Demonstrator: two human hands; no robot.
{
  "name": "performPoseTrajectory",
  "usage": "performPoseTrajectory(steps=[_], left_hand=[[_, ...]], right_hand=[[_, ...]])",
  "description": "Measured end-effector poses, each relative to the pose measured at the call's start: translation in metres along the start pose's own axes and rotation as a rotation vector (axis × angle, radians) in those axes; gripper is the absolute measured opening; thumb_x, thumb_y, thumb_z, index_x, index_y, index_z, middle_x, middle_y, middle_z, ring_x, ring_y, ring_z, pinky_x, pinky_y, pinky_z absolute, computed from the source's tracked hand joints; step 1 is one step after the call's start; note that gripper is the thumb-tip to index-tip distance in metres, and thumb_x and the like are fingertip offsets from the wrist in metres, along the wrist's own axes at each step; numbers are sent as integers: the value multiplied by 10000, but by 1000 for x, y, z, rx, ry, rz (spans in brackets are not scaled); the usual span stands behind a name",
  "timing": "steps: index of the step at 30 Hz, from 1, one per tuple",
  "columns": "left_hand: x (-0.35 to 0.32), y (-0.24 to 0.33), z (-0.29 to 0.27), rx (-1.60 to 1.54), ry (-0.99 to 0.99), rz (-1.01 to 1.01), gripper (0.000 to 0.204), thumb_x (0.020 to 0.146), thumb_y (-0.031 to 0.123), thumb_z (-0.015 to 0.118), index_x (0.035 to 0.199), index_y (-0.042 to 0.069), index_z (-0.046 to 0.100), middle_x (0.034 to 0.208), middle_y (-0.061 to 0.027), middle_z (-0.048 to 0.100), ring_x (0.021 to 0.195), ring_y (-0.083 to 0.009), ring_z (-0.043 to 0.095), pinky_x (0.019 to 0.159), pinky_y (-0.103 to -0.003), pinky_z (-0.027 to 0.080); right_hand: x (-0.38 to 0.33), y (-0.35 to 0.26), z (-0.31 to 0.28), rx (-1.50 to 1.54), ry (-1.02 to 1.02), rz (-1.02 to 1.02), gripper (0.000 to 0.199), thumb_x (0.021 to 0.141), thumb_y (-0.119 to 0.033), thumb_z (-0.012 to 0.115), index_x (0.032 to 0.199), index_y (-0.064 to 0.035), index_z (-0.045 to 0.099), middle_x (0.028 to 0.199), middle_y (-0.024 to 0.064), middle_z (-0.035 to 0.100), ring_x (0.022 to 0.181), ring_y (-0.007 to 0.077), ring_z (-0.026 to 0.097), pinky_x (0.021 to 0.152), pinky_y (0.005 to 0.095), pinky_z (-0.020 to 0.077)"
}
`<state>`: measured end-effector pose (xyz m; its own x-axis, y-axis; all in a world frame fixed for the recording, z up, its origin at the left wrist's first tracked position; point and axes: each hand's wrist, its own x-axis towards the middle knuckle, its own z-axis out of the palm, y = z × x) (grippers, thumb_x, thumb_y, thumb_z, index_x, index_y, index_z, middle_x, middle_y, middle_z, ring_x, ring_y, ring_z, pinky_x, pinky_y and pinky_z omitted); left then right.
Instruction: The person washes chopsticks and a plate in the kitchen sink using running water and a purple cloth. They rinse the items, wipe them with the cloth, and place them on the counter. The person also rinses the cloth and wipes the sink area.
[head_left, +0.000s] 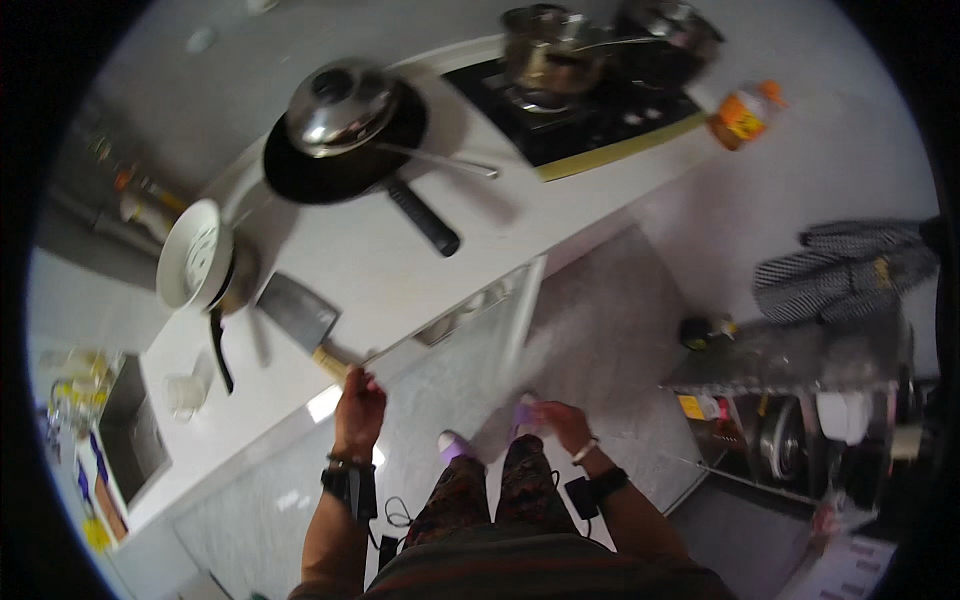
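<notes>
My left hand [360,411] is closed at the counter's front edge, around the end of a cleaver's wooden handle [329,362]. The cleaver's broad grey blade [299,309] points away over the white counter [400,285]; whether it rests flat or is lifted, I cannot tell. My right hand [565,426] hangs over the floor in front of my legs, its fingers loosely bent with nothing in them, slightly blurred. To the left of the blade, a white pan [184,270] sits on top of a dark-handled pan [217,340].
Behind the cleaver stands a black wok [289,177] under a steel lid [330,118], its handle [425,218] toward me. Pots [548,60] occupy the gas stove [545,140]. An open cabinet [515,310] below holds dishes. A white mug [184,393] stands by the sink [135,430]; a metal rack [780,380] is at right.
</notes>
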<state>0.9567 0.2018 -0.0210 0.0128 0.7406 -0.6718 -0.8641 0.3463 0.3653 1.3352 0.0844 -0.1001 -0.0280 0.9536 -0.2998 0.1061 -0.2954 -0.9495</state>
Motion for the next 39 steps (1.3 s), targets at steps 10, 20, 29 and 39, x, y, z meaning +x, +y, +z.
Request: performPoseTrajectory(steps=[10, 20, 29, 39], left_hand=[[-144, -28, -10, 505, -299, 250, 254, 965, 335, 531, 940, 87, 484, 833, -17, 488, 664, -107, 438, 648, -259, 391], [-166, -69, 81, 823, -885, -64, 487, 914, 515, 538, 990, 36, 498, 792, -42, 527, 640, -126, 502, 589, -267, 417], [-140, -162, 130, 1795, -1119, 210, 372, 911, 106, 593, 1254, 40, 464, 951, -146, 671, 894, -245, 663, 736, -339, 529], [-140, -285, 135, 1926, -459, 77, 291, 947, 146, 542, 1218, 45, 513, 928, -63, 654, 842, -142, 596, 745, -280, 471]], right_hand=[[-19, -148, 33, -209, -287, -111, 297, 924, -176, 587, 1203, -76, 607, 1061, 78, 684, 956, 135, 645, 843, 281, 506], [-54, -230, 73, 600, -651, -78, 609, 970, -320, 486, 1451, -33, 249, 1248, 132, 549, 864, 187, 641, 763, 323, 529], [-98, -110, -73, 729, 158, -78, 379, 907, -113, 551, 1250, -45, 404, 947, 93, 605, 842, 188, 625, 718, 306, 516], [-327, 98, -352, -263, 1127, 596, 485, 806, -199, 623, 1255, -42, 527, 1035, 218, 647, 913, 363, 634, 775, 447, 503]])
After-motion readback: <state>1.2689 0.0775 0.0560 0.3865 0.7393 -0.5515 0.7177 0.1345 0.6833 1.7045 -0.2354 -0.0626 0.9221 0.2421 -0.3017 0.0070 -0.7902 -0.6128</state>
